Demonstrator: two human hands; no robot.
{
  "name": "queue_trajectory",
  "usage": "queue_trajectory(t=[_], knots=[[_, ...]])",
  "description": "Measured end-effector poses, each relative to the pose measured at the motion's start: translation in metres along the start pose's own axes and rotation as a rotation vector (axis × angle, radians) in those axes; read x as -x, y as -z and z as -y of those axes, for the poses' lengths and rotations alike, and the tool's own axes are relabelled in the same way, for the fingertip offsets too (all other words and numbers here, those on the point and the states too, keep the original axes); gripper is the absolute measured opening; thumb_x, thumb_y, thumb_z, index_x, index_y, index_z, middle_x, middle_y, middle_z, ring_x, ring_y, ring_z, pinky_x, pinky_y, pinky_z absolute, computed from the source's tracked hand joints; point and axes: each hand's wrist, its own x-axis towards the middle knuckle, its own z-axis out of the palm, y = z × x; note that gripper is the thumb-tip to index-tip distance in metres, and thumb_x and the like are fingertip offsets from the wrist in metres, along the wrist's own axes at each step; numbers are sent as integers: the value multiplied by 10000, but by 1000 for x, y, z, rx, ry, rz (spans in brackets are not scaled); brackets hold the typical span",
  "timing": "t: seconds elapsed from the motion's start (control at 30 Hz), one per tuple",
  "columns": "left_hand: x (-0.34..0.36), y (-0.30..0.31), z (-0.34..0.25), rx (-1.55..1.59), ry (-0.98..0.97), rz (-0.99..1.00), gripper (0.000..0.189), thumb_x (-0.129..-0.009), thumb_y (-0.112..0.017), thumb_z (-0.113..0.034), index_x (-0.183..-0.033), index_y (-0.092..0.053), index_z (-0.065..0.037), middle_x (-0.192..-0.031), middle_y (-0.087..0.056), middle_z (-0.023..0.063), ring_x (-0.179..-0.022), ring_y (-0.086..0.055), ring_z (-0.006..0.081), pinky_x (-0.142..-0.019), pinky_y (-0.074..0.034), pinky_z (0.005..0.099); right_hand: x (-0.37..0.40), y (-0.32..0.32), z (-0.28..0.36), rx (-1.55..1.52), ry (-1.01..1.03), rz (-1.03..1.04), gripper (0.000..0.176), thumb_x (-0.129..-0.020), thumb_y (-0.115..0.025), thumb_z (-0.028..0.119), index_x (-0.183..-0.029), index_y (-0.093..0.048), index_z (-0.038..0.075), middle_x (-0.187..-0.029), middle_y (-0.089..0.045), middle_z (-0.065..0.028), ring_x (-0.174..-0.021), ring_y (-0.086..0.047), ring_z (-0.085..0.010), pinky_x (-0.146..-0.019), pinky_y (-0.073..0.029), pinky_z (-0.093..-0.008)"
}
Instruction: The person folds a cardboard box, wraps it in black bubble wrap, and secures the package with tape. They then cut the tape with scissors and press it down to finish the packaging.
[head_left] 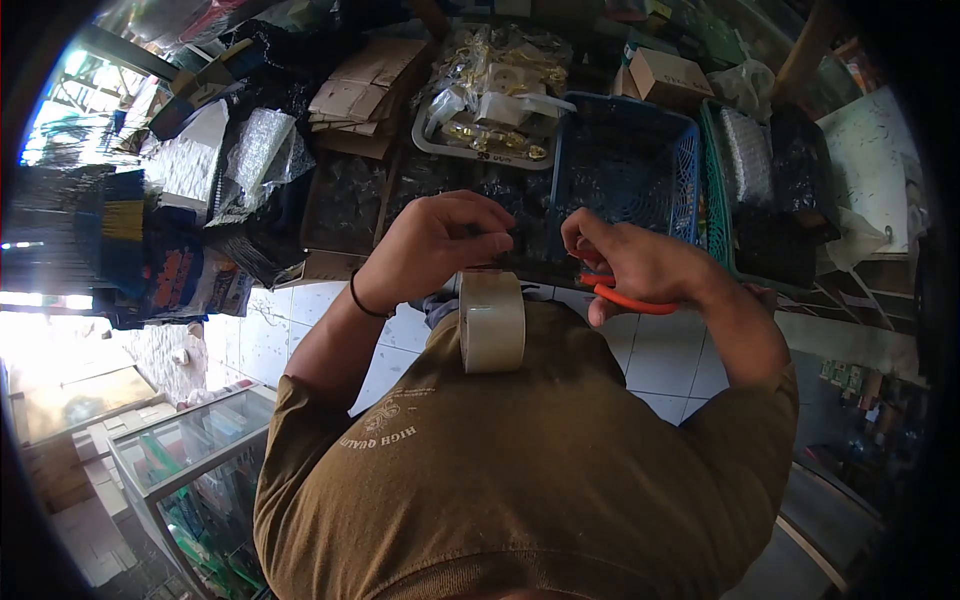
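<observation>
A wide roll of clear tape is in front of the torso, just below my left hand. That hand's fingers are pressed together near the roll's upper edge; what they pinch, if anything, is too small to make out. My right hand is closed around scissors with red-orange handles, a short way right of the roll. The scissor blades are hidden.
Ahead are a white basket of bagged gold-coloured parts, a blue basket, a green basket and a small cardboard box. Flattened cardboard and bubble wrap lie left. A glass case stands lower left.
</observation>
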Motion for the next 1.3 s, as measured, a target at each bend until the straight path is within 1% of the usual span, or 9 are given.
queue_trajectory(t=[0.5,0.67,0.77,0.97,1.0,1.07,1.1,1.17,1.3], knots=[[-4,-3,-3,-55,-34,40,75,-803,-655,-50,-823,-653,22,-928,-573,39,-736,-564,55,-618,-447,191,5,0,3,81,-11,-41,832,-562,-810,445,-1132,-315,97,-971,-593,-222,-943,-603,-378,-798,-505,-415],[-2,-5,-12,-45,40,37,101,-791,-664,-59,-827,-652,35,-774,-618,45,-701,-601,79,-612,-472,217,10,-2,4,197,35,-95,776,-610,-792,412,-1150,-324,108,-815,-620,-196,-815,-630,-379,-702,-507,-397],[-4,-7,-9,-16,47,39,110,-801,-655,-60,-837,-645,44,-767,-632,60,-695,-614,88,-596,-482,215,11,-6,-1,245,105,-164,742,-633,-787,382,-1152,-332,110,-738,-607,-177,-723,-628,-366,-635,-485,-388],[-5,-10,-12,139,138,31,134,-845,-609,-68,-885,-621,60,-800,-641,83,-693,-643,122,-587,-500,208,12,-3,1,237,43,-156,723,-639,-794,341,-1150,-340,105,-660,-569,-143,-630,-598,-337,-578,-449,-387],[-5,-10,-11,137,137,30,134,-845,-609,-68,-885,-621,60,-800,-641,83,-693,-643,122,-587,-500,208,13,-1,2,237,44,-157,723,-639,-794,341,-1150,-340,105,-660,-569,-143,-630,-598,-337,-578,-449,-387],[-6,-11,-6,170,142,27,150,-863,-589,-81,-907,-611,61,-815,-639,88,-688,-650,131,-589,-505,211,13,4,6,219,3,-66,720,-710,-685,495,-1176,-335,72,-892,-618,-250,-894,-607,-403,-753,-489,-428],[-6,-10,-4,169,140,26,150,-863,-589,-81,-907,-611,61,-815,-639,88,-688,-650,131,-589,-505,211,12,3,4,221,4,-67,720,-710,-685,495,-1176,-335,72,-892,-618,-250,-894,-607,-403,-753,-489,-428],[-6,-10,-1,183,149,32,153,-883,-560,-88,-947,-573,51,-875,-627,99,-682,-662,167,-608,-543,223,11,-1,-3,236,64,-158,753,-651,-772,406,-1186,-334,107,-753,-613,-203,-772,-628,-375,-670,-492,-398],[-8,-10,0,264,196,13,176,-891,-555,-113,-954,-569,51,-877,-627,97,-652,-662,168,-576,-544,228,11,5,4,215,30,-145,789,-641,-761,457,-1202,-329,110,-800,-620,-233,-834,-621,-396,-718,-498,-414]])
